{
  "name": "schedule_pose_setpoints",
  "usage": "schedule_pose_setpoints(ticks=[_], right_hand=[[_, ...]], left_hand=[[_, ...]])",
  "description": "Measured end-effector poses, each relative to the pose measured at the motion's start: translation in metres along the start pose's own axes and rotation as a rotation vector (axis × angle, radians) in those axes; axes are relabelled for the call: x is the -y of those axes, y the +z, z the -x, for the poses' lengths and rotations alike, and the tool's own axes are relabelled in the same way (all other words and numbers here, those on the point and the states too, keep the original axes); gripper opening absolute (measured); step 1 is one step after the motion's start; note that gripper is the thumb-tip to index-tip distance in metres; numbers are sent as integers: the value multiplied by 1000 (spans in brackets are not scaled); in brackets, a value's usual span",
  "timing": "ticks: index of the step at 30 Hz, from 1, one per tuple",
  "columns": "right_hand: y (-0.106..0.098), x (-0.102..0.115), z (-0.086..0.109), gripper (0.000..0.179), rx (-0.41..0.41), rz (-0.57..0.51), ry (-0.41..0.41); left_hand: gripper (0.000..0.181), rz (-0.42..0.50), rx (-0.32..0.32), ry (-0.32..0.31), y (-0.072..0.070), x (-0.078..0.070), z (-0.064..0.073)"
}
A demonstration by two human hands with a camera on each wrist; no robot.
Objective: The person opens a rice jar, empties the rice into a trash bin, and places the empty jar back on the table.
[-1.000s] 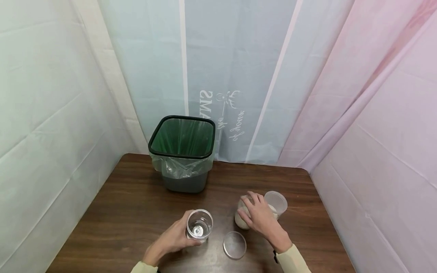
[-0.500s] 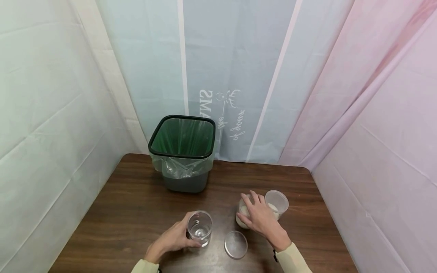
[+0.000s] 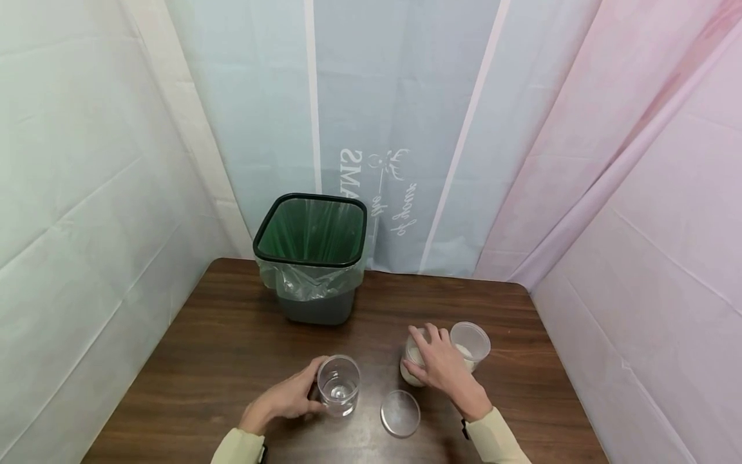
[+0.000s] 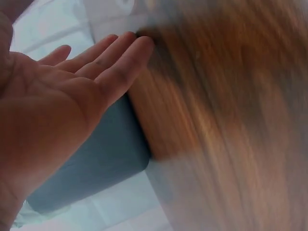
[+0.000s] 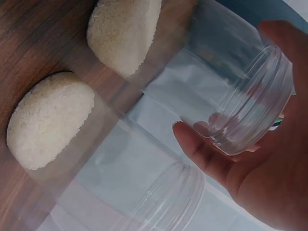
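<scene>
A clear plastic jar [image 3: 340, 386] with no rice in it stands upright on the table, front and centre. My left hand [image 3: 288, 394] lies at its left side, fingertips close to the wall; in the left wrist view the fingers [image 4: 122, 72] are straight with nothing between them. My right hand [image 3: 445, 370] grips the neck of another clear jar [image 5: 126, 33], thumb and fingers round its rim, with white rice in its bottom. A second jar of rice [image 5: 53, 120] stands beside it. Between the hands, a round clear lid [image 3: 400, 414] lies flat.
A dark bin [image 3: 317, 308] with a clear liner and black rim stands at the back left of the brown wooden table [image 3: 214, 335]. Hanging cloth [image 3: 406, 96] closes off the back and both sides.
The left hand has set the riceless jar upright on the table and loosened its hold, drawing slightly left. The right hand stays on its jar.
</scene>
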State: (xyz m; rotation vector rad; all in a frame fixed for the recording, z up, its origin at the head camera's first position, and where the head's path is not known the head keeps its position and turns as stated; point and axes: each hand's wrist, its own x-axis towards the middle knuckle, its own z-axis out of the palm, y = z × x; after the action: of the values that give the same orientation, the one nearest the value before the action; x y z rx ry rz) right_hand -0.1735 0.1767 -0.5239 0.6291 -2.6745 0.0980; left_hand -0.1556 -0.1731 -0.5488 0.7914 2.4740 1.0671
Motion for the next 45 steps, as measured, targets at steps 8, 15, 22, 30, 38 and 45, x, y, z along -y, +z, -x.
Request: schedule_pose_setpoints(ticks=[8, 15, 22, 30, 38, 45], right_hand=[[-6, 0, -5, 72, 40, -25, 39], [-11, 4, -8, 72, -1, -46, 40], [-28, 5, -18, 73, -58, -90, 7], [-52, 3, -34, 74, -161, -189, -31], [-70, 1, -47, 73, -221, -298, -50], [-90, 6, -52, 71, -255, -329, -47]], left_hand=[[49, -150, 21, -71, -32, 1, -3], [29, -167, -160, -56, -50, -15, -12], [41, -144, -270, 25, -61, -39, -19], [70, -121, -286, 78, -61, -57, -29], [88, -187, -301, 169, -56, -72, -47], [97, -300, -294, 193, -54, -91, -58]])
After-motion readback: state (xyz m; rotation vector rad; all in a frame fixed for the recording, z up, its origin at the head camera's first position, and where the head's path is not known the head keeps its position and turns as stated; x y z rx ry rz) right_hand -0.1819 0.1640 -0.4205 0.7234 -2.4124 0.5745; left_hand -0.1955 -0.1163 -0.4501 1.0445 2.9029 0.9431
